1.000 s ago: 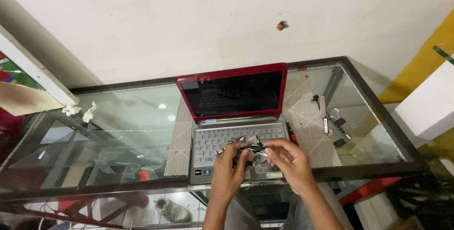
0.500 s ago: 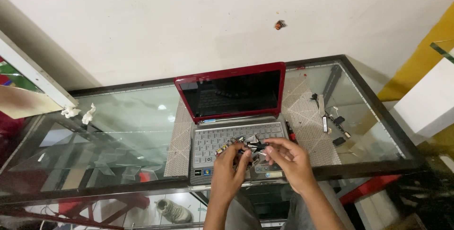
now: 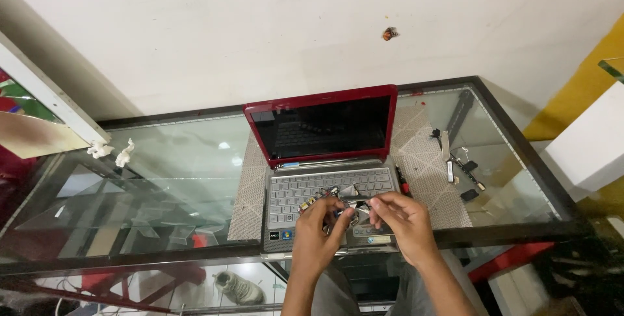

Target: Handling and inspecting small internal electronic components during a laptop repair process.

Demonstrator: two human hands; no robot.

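An open red laptop [image 3: 325,127] with a dark screen and a silver keyboard [image 3: 305,189] sits on a glass-topped table [image 3: 175,160]. Both my hands hover over the palm rest near the front edge. My left hand [image 3: 316,235] and my right hand [image 3: 403,222] together pinch a small tangled part [image 3: 344,202] with thin wires and bits of circuit board. The part hangs just above the keys. What lies under my fingers on the palm rest is hidden.
A woven mat [image 3: 422,160] lies under the laptop. Small loose parts, screws and a narrow strip [image 3: 458,166] lie at the right of the table. Crumpled white bits [image 3: 114,151] sit at the far left. A shoe [image 3: 237,287] shows through the glass below. A white box [image 3: 588,140] stands at right.
Hands have stayed over the palm rest; the fingers have shifted slightly on the small wired part. The laptop has not moved.
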